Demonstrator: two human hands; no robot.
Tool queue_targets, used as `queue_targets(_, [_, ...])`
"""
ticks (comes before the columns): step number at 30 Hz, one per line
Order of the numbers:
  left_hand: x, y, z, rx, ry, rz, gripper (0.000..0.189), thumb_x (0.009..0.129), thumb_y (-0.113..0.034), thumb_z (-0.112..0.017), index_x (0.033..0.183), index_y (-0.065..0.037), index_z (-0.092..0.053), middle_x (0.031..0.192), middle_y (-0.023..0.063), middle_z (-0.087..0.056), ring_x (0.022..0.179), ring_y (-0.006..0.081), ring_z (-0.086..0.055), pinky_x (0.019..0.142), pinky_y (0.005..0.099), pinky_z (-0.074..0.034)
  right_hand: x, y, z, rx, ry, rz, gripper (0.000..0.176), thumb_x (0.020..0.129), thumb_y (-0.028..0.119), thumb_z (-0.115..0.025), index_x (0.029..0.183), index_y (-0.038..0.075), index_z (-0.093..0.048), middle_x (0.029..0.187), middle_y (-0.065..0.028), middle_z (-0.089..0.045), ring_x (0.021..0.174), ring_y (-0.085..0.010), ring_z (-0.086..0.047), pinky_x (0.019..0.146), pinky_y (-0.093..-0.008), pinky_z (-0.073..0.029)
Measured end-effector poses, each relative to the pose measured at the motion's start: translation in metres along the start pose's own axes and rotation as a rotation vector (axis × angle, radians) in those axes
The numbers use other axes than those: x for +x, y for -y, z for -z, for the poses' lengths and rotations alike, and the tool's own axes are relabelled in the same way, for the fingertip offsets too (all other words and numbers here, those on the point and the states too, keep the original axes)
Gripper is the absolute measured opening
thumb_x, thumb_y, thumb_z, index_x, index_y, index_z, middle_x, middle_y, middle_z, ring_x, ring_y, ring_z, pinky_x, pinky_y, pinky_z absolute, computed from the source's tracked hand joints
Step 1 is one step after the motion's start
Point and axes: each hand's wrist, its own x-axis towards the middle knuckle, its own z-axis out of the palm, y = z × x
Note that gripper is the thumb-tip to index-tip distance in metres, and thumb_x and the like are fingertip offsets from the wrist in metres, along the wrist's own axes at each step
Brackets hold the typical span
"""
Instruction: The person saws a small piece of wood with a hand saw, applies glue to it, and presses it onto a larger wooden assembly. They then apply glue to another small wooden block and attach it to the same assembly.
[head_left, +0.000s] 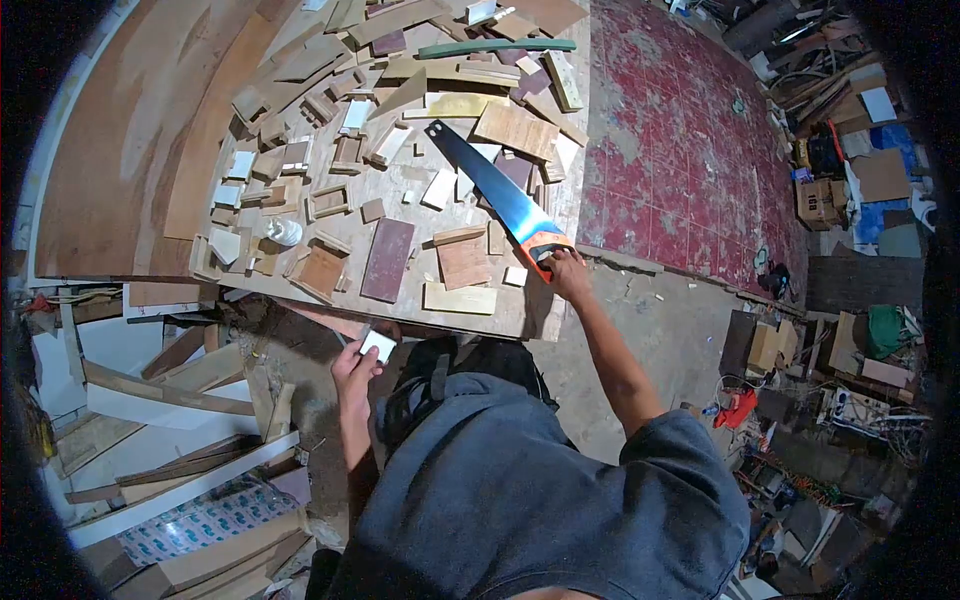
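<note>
My right hand [567, 275] is wrapped round the orange handle of a handsaw [505, 197]. Its shiny blade slants up and left over the wood pieces on the workbench [400, 217]. Down at the bench's front edge, my left hand [354, 372] grips a small white-faced block [378, 346] between thumb and fingers. Closest to the saw handle lies a little pale offcut [515, 276]. A dark red board [387, 260] and a pale wood strip [460, 298] rest along the near side of the bench.
Many offcuts and small wooden frames [328, 202] cover the bench, with a clear plastic bottle [284, 233] among them. Large wood sheets [120, 140] stand at the left. Scrap boards [170, 400] pile up below them. A worn red floor [680, 150] spreads to the right.
</note>
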Motion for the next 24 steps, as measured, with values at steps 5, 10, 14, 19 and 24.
queue_targets(5, [0.002, -0.006, -0.051, -0.09, 0.127, 0.061, 0.029, 0.086, -0.004, -0.069, 0.113, 0.001, -0.06, 0.095, 0.0064, -0.068, 0.079, 0.0118, -0.065, 0.071, 0.0236, -0.053, -0.031, 0.038, 0.04, 0.179, -0.15, -0.111, 0.026, 0.076, 0.014, -0.07, 0.101, 0.009, -0.067, 0.103, -0.0107, -0.066, 0.105, -0.0292, -0.061, 0.091, -0.0439, -0.045])
queue_targets(10, [0.007, -0.002, -0.095, -0.139, 0.243, 0.046, 0.023, 0.082, -0.002, -0.07, 0.102, -0.001, -0.059, 0.093, 0.0074, -0.066, 0.079, 0.0115, -0.064, 0.073, 0.0244, -0.053, -0.04, 0.064, 0.036, 0.74, 0.015, -0.251, 0.033, 0.08, 0.02, -0.074, 0.105, 0.001, -0.065, 0.09, -0.0135, -0.069, 0.082, -0.0241, -0.069, 0.072, -0.0357, -0.054])
queue_targets(14, [0.007, -0.002, -0.113, -0.183, 0.307, 0.068, 0.023, 0.083, 0.0, -0.067, 0.102, -0.002, -0.054, 0.098, 0.0095, -0.066, 0.087, 0.0156, -0.066, 0.074, 0.0253, -0.054, -0.032, 0.085, 0.035, 0.901, 0.256, -0.103, 0.032, 0.083, 0.022, -0.074, 0.103, -0.001, -0.066, 0.086, -0.0118, -0.07, 0.079, -0.0193, -0.069, 0.071, -0.0321, -0.054])
queue_targets(19, [0.008, 0.004, -0.106, -0.192, 0.284, 0.111, 0.024, 0.083, 0.0, -0.064, 0.104, -0.003, -0.053, 0.102, 0.0113, -0.066, 0.093, 0.0205, -0.068, 0.075, 0.0273, -0.055, -0.019, 0.102, 0.036, 0.694, 0.296, -0.029, 0.04, 0.078, 0.03, -0.077, 0.103, 0.001, -0.065, 0.094, -0.0157, -0.07, 0.088, -0.0278, -0.069, 0.079, -0.0379, -0.054])
queue_targets(24, [0.005, 0.006, -0.071, -0.173, 0.215, 0.138, 0.022, 0.084, -0.001, -0.063, 0.104, -0.004, -0.053, 0.104, 0.0115, -0.066, 0.093, 0.0212, -0.068, 0.075, 0.0279, -0.055, 0.007, 0.12, 0.0, 0.612, 0.08, -0.216, 0.062, 0.072, 0.041, -0.078, 0.115, 0.003, -0.055, 0.108, -0.0216, -0.062, 0.105, -0.0389, -0.059, 0.085, -0.0497, -0.049])
